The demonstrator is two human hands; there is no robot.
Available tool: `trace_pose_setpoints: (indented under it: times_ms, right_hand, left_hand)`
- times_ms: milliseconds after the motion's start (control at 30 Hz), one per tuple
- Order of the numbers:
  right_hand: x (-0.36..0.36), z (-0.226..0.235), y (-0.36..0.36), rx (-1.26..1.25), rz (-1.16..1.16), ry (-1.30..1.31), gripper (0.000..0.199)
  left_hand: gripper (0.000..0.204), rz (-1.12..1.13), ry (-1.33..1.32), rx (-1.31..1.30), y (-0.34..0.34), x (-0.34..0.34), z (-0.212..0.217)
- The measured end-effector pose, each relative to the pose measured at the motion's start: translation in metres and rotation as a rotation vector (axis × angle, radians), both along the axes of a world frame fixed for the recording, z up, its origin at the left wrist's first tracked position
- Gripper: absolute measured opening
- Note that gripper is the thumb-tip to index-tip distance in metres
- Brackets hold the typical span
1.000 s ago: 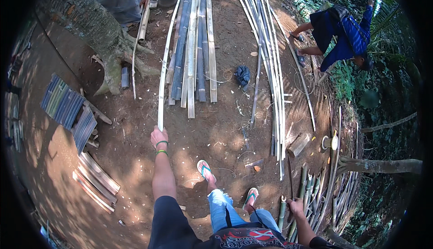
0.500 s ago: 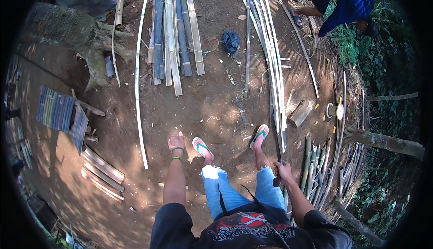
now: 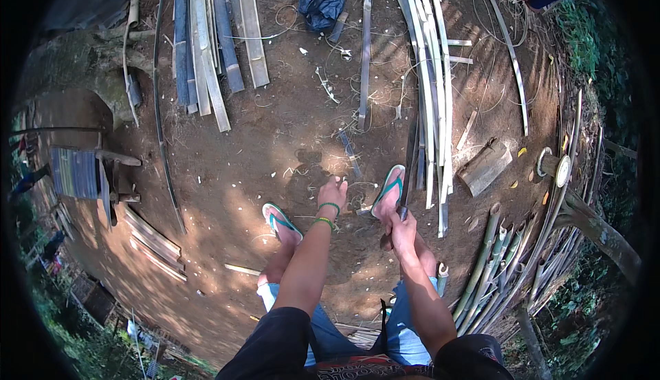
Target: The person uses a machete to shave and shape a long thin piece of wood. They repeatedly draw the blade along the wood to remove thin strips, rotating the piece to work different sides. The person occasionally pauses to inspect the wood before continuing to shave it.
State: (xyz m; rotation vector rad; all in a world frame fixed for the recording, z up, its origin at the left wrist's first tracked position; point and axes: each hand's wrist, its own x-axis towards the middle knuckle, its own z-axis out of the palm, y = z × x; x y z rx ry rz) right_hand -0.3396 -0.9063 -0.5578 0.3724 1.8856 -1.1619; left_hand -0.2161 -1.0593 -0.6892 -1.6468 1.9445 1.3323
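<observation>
My right hand [image 3: 403,231] is wrapped round the dark handle of a machete [image 3: 412,163]. Its long dark blade points away from me, along the left side of a bundle of pale split bamboo strips [image 3: 443,105] on the ground. My left hand [image 3: 333,193], with green bands at the wrist, hangs in front of my legs between my sandalled feet. Its fingers are loosely bent and apart, and I see nothing in it. A short dark bamboo piece [image 3: 350,153] lies on the soil just beyond it.
Wide bamboo slats [image 3: 248,29] lie at far left of centre, beside a long dark strip [image 3: 162,125]. A black plastic bag [image 3: 321,7] is beyond my hands. To the right are a log piece [image 3: 485,167] and stacked bamboo poles [image 3: 484,256]. A low bamboo bench [image 3: 74,172] stands left.
Both hands moved inward and away from my body, the machete with the right. My view shifted forward. The long left strip now looks dark instead of pale. The other person is mostly out of view.
</observation>
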Motion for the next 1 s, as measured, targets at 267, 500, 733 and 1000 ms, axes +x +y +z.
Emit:
trace_pose_setpoints:
  times_ms: [267,500,733,1000]
  right_hand:
    - [-0.064,0.022,-0.018,0.009,-0.27,-0.264,0.014]
    - [-0.096,0.029,-0.006,-0.043,-0.252,-0.278,0.014]
    - [-0.108,0.03,-0.006,-0.047,-0.236,-0.191,0.014]
    - [-0.093,0.014,-0.002,-0.115,-0.12,-0.102,0.021]
  left_hand:
    - [0.041,0.009,0.053,-0.268,-0.07,-0.172,-0.161]
    - [0.082,0.156,-0.135,-0.378,-0.078,-0.245,-0.213]
    - [0.034,0.043,-0.186,-0.402,-0.094,-0.25,-0.196]
    - [0.04,0.152,0.028,-0.338,-0.084,-0.227,-0.018]
